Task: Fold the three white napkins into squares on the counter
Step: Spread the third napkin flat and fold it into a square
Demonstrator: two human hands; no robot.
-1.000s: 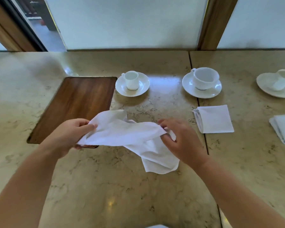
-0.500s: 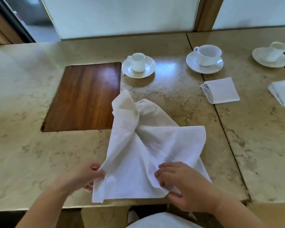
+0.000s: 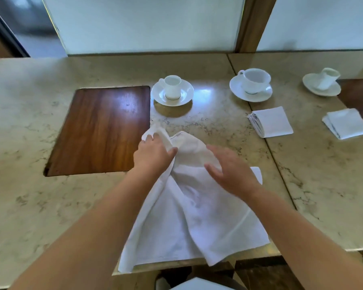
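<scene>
the unfolded napkin lies rumpled on the marble surface, its near edge hanging over at 6 o'clock. the left hand bunches its far corner; the right hand rests on it, fingers spread wide. two folded napkins sit at 2 o'clock.

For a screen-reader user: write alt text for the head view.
Two hands spread an unfolded white napkin on a marble counter, left hand gripping its far corner, right hand open above it. Two folded napkins lie right.
</scene>
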